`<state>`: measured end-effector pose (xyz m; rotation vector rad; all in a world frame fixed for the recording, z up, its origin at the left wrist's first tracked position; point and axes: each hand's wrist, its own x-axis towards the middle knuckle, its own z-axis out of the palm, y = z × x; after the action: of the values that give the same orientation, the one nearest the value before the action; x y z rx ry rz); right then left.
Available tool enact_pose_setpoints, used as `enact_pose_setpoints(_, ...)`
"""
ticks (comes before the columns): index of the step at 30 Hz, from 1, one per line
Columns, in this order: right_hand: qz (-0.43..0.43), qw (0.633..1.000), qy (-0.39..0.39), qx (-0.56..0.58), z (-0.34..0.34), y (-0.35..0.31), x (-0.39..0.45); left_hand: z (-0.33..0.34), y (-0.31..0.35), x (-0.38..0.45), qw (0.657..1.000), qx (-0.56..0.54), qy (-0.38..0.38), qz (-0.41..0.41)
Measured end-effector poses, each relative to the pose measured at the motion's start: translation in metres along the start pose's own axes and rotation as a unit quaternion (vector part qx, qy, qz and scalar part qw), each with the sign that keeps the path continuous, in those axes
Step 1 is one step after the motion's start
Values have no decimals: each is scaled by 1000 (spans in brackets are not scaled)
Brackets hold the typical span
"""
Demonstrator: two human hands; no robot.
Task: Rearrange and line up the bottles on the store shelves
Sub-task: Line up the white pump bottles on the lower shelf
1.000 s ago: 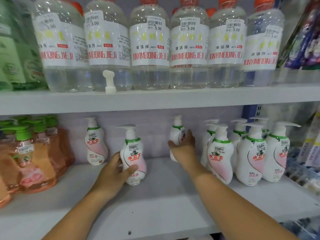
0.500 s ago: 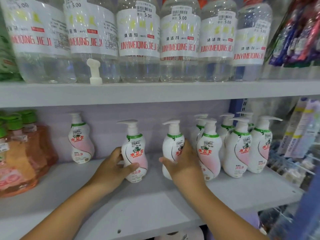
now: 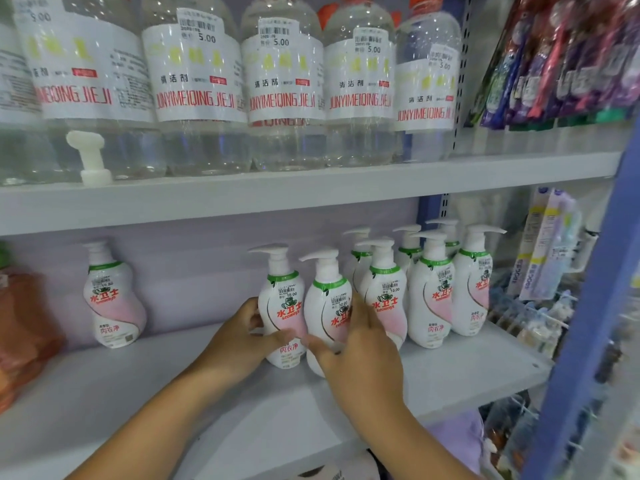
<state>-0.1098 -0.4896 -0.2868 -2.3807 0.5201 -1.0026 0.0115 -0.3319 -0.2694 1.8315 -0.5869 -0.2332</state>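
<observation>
White and pink pump bottles stand on the lower shelf (image 3: 121,403). My left hand (image 3: 239,344) grips one pump bottle (image 3: 282,306) by its left side. My right hand (image 3: 360,355) holds a second pump bottle (image 3: 327,306) right beside it, thumb in front and fingers on its right side. Both bottles are upright and nearly touch. To their right several more pump bottles (image 3: 429,292) stand grouped in two rows. One lone pump bottle (image 3: 110,299) stands far to the left near the back wall.
The upper shelf (image 3: 311,192) carries large clear bottles (image 3: 284,88) with white labels, and a loose white pump head (image 3: 88,157). Orange bottles (image 3: 20,334) sit at the left edge. A blue upright (image 3: 585,341) and hanging packets (image 3: 571,57) border the right.
Both hands moved their bottles to the right, toward the group, and the two bottles now stand close together. The camera also turned right and came closer.
</observation>
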Motion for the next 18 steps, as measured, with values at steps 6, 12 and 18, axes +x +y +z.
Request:
enact_pose_setpoints(6,-5,992,27,125,-55,16,1,14,0,-11,997,8,71,-10)
enact_pose_setpoints(12,-32,994,69,83,-104,25,77,35,14,-49,959,114,239,102)
enact_pose_setpoints(18,-22,995,-82,-51,-91,18,102,80,24,-51,960,203,166,102)
